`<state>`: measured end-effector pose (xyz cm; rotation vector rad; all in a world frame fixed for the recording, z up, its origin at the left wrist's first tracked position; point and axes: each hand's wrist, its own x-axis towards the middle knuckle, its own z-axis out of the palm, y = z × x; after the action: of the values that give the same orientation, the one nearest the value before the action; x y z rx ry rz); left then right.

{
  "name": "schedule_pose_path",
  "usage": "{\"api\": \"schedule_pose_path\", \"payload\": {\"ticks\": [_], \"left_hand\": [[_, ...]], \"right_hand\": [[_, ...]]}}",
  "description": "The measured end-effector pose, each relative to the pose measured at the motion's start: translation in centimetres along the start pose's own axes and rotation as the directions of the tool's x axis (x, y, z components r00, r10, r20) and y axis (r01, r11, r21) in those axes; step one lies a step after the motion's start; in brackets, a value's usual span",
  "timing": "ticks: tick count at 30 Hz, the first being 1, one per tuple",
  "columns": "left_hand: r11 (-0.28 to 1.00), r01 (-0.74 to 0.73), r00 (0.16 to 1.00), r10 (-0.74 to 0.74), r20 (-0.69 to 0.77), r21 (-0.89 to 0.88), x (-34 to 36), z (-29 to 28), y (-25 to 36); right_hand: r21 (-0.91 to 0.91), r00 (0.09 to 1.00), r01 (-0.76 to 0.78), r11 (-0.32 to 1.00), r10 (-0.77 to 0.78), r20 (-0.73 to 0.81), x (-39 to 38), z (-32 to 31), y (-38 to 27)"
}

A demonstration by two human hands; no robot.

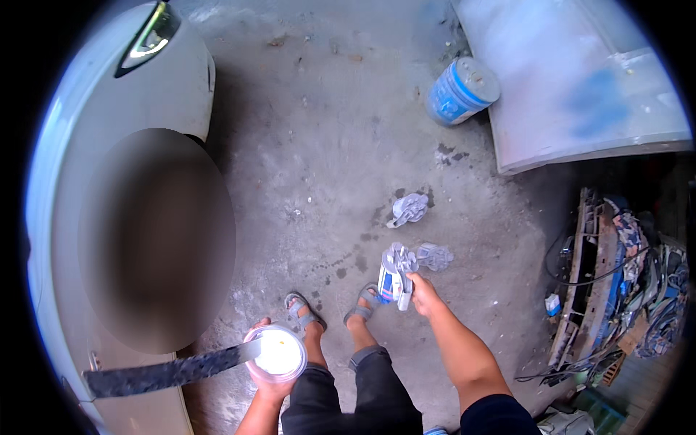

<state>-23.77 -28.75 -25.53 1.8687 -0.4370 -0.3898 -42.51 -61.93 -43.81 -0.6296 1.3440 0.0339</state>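
Note:
My left hand (271, 386) is closed around a clear plastic cup (296, 368) with bright white contents. A long, flat, dark-speckled stick (163, 375) reaches from the cup's rim out to the left; its inner end is pale. Out to the right, my right hand (423, 293) grips what looks like a spray gun (397, 279), grey and crusted, with a white, blue and red striped container. It is above the floor, beside my right foot. Two crumpled-looking grey objects lie near it, one farther off (411, 208) and one close by (436, 256); their kind is unclear.
A white car (123, 94) stands along the left, its wheel area blurred. At the far right is a pale car panel (573, 87) with a blue patch, a blue-and-white bucket (460, 90) beside it. Scrap parts and cables (609, 283) pile up on the right. The concrete floor (326, 145) is stained.

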Motion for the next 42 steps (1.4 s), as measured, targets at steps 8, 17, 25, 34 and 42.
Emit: {"api": "schedule_pose_path", "payload": {"ticks": [8, 17, 25, 34, 42], "left_hand": [[0.966, 0.132, 0.988, -0.109, -0.113, 0.223, 2.8, 7.4, -8.8], [0.988, 0.083, 0.989, -0.065, -0.129, 0.132, 3.5, 9.6, -5.0], [0.950, -0.051, 0.998, 0.040, -0.041, -0.308, 2.5, 7.7, 7.3], [0.970, -0.200, 0.926, 0.234, 0.298, -0.139, 0.8, 2.8, 17.5], [0.930, -0.266, 0.852, 0.350, 0.389, -0.254, 0.8, -0.3, 21.9]], "right_hand": [[0.167, 1.000, 0.002, 0.986, -0.006, 0.027, 22.3, -1.8, 6.6], [-0.426, 0.992, -0.028, 0.904, 0.077, 0.099, 13.4, -0.5, 15.2], [-0.594, 0.945, 0.326, 0.736, -0.237, 0.224, -6.1, -1.8, 5.3], [-0.207, 0.465, 0.878, 0.432, -0.662, 0.588, -37.6, 12.5, -17.9], [-0.240, 0.137, 0.958, -0.154, -0.491, 0.861, -50.5, 22.1, -20.1]]}}
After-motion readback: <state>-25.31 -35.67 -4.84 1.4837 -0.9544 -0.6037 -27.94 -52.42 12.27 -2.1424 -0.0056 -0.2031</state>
